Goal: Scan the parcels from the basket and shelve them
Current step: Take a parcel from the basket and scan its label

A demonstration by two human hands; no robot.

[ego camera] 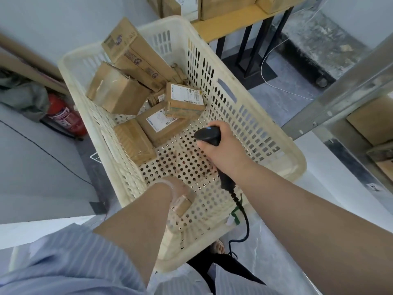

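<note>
Black scanner (208,135), nose toward labelled parcel (161,122)

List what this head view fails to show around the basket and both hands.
Left hand and small parcel: head view, motion blur; grip unclear.
Scanner handle: head view, covered by the right hand.
Parcel labels: head view, print too small.
Boxes on the shelf: head view, cut by the top edge.

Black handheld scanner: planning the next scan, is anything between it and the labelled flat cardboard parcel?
Nothing visible: only bare cream plastic basket floor separates the black handheld scanner from the labelled flat cardboard parcel.
</note>
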